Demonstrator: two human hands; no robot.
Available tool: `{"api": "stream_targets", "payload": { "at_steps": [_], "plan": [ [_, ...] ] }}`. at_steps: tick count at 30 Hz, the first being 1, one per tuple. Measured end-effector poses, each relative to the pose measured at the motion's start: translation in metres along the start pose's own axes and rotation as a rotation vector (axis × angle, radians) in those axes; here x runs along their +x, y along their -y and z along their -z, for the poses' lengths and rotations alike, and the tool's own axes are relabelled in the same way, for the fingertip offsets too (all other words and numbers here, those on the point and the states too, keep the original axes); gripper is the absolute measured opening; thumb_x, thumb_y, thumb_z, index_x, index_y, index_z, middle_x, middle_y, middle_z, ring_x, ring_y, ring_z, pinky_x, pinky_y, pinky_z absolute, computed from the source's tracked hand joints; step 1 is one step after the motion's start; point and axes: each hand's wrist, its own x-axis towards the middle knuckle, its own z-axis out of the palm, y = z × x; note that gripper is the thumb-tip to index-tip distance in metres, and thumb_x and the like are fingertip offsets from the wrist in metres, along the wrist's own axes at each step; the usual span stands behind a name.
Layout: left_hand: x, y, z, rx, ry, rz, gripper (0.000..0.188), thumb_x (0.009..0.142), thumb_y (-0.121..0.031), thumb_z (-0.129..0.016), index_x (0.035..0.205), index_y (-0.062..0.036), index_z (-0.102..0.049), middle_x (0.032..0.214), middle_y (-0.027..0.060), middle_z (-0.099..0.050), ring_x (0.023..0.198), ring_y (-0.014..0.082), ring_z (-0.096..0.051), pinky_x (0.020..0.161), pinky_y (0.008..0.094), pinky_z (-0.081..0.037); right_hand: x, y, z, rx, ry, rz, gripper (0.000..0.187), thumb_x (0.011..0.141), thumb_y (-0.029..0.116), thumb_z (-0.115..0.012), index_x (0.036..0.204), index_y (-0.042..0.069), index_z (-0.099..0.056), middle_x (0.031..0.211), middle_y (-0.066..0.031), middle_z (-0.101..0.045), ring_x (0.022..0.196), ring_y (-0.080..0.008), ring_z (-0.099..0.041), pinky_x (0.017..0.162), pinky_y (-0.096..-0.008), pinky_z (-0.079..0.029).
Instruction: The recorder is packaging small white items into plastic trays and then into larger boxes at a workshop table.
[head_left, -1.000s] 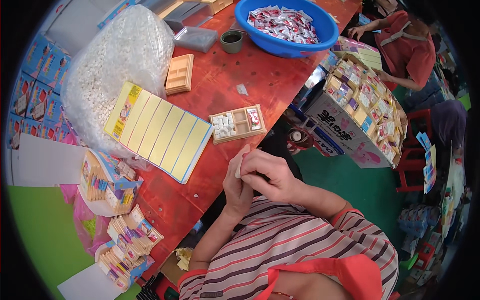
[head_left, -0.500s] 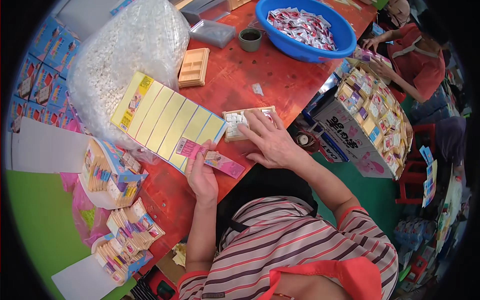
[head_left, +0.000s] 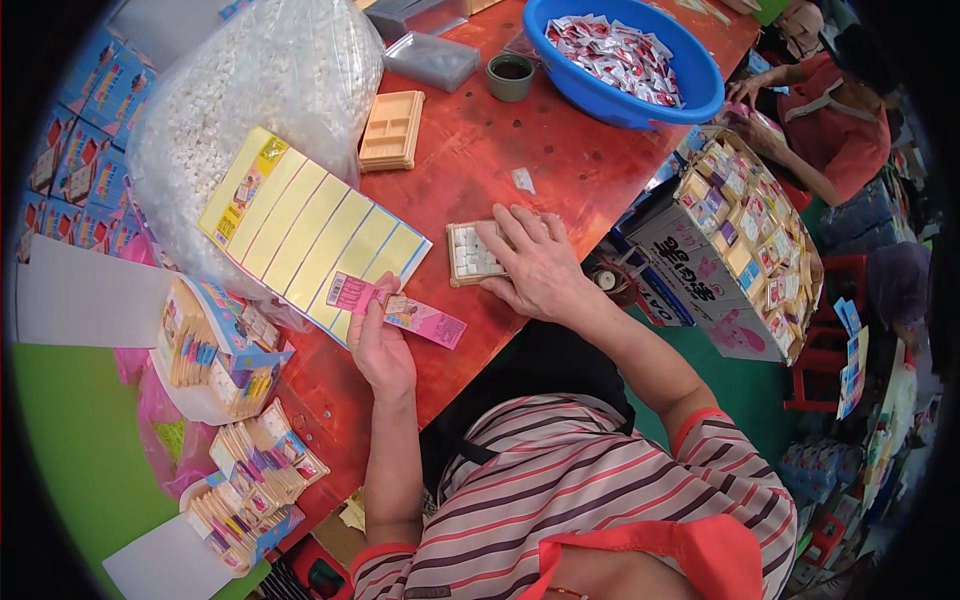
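A pink printed paper strip (head_left: 430, 321) is pinched between the thumb and fingers of my left hand (head_left: 385, 358). Behind it, a stiff sheet with yellow bands (head_left: 315, 230) slants up to the left; whether my fingers also grip it is hidden. My right hand (head_left: 548, 268) spans a small light wooden-looking tray (head_left: 470, 280) on the table, fingers over its far side and thumb at its near edge. Small white blocks (head_left: 472, 248) fill the visible left part of that tray; my hand covers the right part.
A clear bag of white pieces (head_left: 250, 110) bulges at left. Stacked trays (head_left: 390, 130), a dark cup (head_left: 510, 78) and a blue basin (head_left: 630, 115) of sachets stand farther back. Packed boxes (head_left: 225, 370) line the left edge. A full carton (head_left: 715, 290) and a co-worker (head_left: 840, 130) are at right.
My left hand has moved left with the pink strip, and the yellow-banded sheet has shifted the same way. My right hand's fingers have closed further around the small tray.
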Motion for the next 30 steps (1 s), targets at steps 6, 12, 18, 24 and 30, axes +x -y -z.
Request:
{"api": "stream_targets", "payload": {
  "at_steps": [6, 12, 18, 24, 30],
  "plan": [
    [0.0, -0.003, -0.004, -0.014, -0.007, 0.021, 0.033, 0.099, -0.009, -0.041, 0.121, 0.01, -0.055, 0.124, 0.0219, -0.059, 0.118, 0.0279, -0.056, 0.106, 0.0415, -0.04, 0.001, -0.001, -0.006, -0.047, -0.035, 0.033, 0.068, 0.084, 0.043, -0.065, 0.139, 0.008, -0.044, 0.141, -0.0203, -0.043, 0.128, -0.0363, -0.042, 0.103, -0.052, -0.032],
    [0.0, -0.002, -0.001, -0.009, 0.028, 0.01, 0.032, 0.099, -0.008, -0.041, 0.121, 0.0096, -0.056, 0.124, 0.0217, -0.059, 0.118, 0.0279, -0.056, 0.105, 0.0404, -0.041, 0.009, 0.002, -0.001, -0.018, -0.02, 0.029, 0.067, 0.083, 0.039, -0.067, 0.138, 0.008, -0.045, 0.138, -0.0194, -0.044, 0.125, -0.0349, -0.044, 0.103, -0.0521, -0.032],
    [-0.001, -0.001, -0.003, 0.022, 0.034, 0.002, 0.031, 0.099, -0.008, -0.042, 0.12, 0.0097, -0.057, 0.123, 0.021, -0.06, 0.116, 0.0271, -0.057, 0.104, 0.0391, -0.042, 0.013, 0.004, -0.003, -0.005, -0.018, 0.032, 0.068, 0.08, 0.038, -0.07, 0.137, 0.008, -0.045, 0.134, -0.0187, -0.046, 0.122, -0.0337, -0.046, 0.103, -0.0515, -0.033],
    [-0.001, -0.003, -0.004, 0.021, 0.017, 0.021, 0.031, 0.098, -0.009, -0.043, 0.119, 0.0095, -0.057, 0.122, 0.0209, -0.06, 0.115, 0.0269, -0.058, 0.103, 0.039, -0.043, 0.01, 0.004, -0.011, -0.028, 0.016, 0.065, 0.072, 0.085, 0.045, -0.064, 0.14, 0.005, -0.041, 0.145, -0.0201, -0.038, 0.132, -0.0351, -0.038, 0.106, -0.0529, -0.029],
    [-0.01, -0.014, -0.016, -0.079, 0.055, 0.07, 0.034, 0.099, -0.013, -0.045, 0.123, 0.0093, -0.053, 0.126, 0.0238, -0.057, 0.114, 0.0313, -0.059, 0.097, 0.0405, -0.048, 0.003, 0.0, -0.011, -0.036, 0.077, 0.083, 0.077, 0.088, 0.053, -0.056, 0.142, 0.001, -0.037, 0.151, -0.0209, -0.032, 0.138, -0.0364, -0.032, 0.109, -0.0534, -0.026]
  ]
}}
